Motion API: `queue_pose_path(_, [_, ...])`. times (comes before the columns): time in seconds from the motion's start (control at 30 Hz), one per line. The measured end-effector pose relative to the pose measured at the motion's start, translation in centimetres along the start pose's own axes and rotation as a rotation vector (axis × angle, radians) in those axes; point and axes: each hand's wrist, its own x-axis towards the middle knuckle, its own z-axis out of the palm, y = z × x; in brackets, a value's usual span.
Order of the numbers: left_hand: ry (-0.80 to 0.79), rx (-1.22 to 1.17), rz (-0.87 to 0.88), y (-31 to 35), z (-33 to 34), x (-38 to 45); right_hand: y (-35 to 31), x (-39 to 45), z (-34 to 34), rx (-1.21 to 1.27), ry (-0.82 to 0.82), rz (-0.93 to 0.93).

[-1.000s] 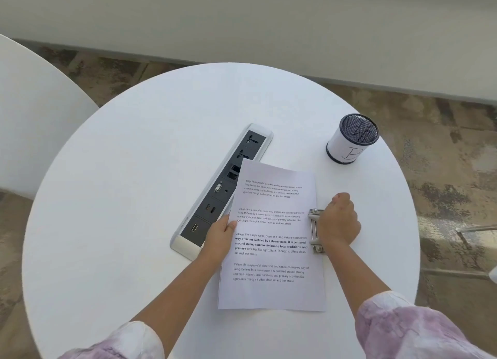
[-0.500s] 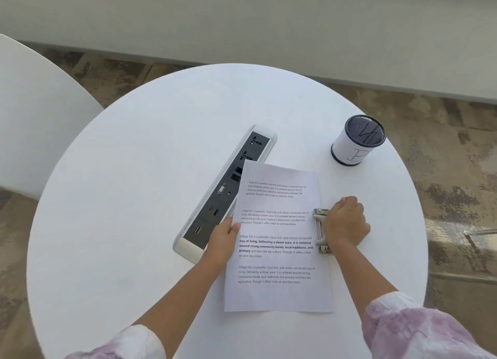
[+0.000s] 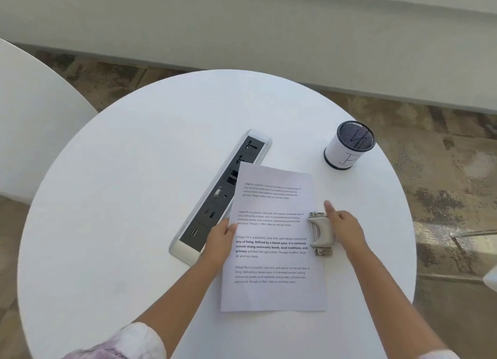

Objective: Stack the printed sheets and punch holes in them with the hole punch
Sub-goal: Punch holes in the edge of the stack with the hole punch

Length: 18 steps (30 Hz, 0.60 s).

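The printed sheets (image 3: 273, 237) lie flat on the round white desk (image 3: 121, 197), text side up, with four blocks of print running down the page. How many sheets lie in the pile cannot be told; only the top one shows. The left hand (image 3: 219, 241) has a closed grip on the pile's left edge about halfway down, thumb on top of the paper and fingers hidden under it. The hole punch (image 3: 320, 235), a grey-handled metal one, sits over the pile's right edge at about the same height, its long side running along that edge. The right hand (image 3: 343, 225) is just beside the punch on its right side, its grip open and holding nothing: the fingers are loosely spread, the index finger pointing away from the person, the palm side near or touching the punch's handle.

A long recessed socket panel (image 3: 223, 194) with black outlets and ports runs diagonally across the desk; the pile's upper left corner overlaps it and the left hand rests against its near part. A mesh pen holder (image 3: 348, 146) wrapped in white paper with pen marks stands near the desk's far right rim, well apart from the sheets. A second white desk (image 3: 32, 116) shows at the left.
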Motion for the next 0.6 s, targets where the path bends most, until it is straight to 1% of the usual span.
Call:
queue_pose_path(0.07, [0.002,0.001,-0.007,0.1,-0.1,0.1,0.8,-1.1,-0.1,-0.007,-0.033,-0.041])
queue_pose_path(0.2, [0.007,-0.003,-0.01,0.1,-0.1,0.0,1.3,-2.3,-0.2,0.013,-0.008,-0.075])
queue_pose_path(0.37, [0.017,-0.071,-0.001,0.4,-0.6,-0.3,1.8,-1.6,-1.6,0.085,-0.03,-0.055])
queue_pose_path(0.47, [0.009,-0.103,0.017,0.5,-1.3,-0.5,2.1,-0.5,-3.3,0.099,0.03,-0.049])
queue_pose_path(0.6, [0.018,-0.111,0.009,0.2,-2.1,-0.4,1.9,1.1,-5.4,0.022,0.123,-0.064])
